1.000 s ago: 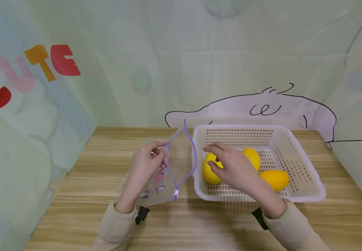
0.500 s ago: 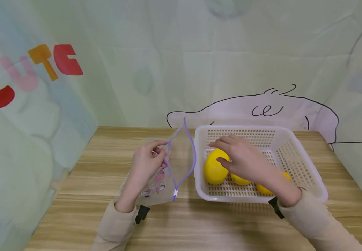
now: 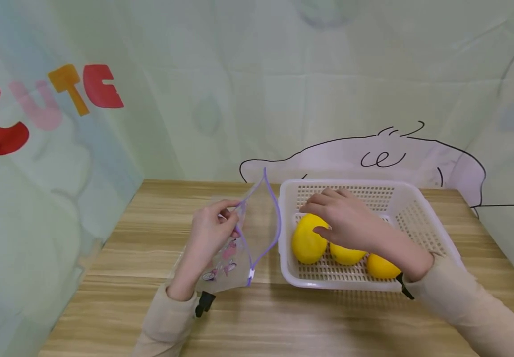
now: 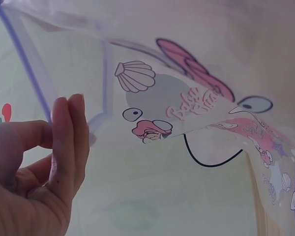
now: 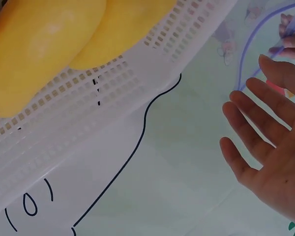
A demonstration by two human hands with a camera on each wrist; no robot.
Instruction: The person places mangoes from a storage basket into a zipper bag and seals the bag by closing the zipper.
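Head view: on the wooden table (image 3: 265, 322), one white basket (image 3: 341, 284) with one clear bag (image 3: 236, 257) just left of it. The right hand (image 3: 346, 220) reaches in over the basket, fingers loosely apart; the left hand (image 3: 212, 230), forearm slanting forward, pinches the bag's purple lip (image 3: 245, 248). Three yellow fruits (image 3: 309, 242) show inside the basket.

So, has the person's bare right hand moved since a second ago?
Yes: the right hand has shifted slightly rightward and up in the head view, judged against the white rectangular perforated plastic basket.
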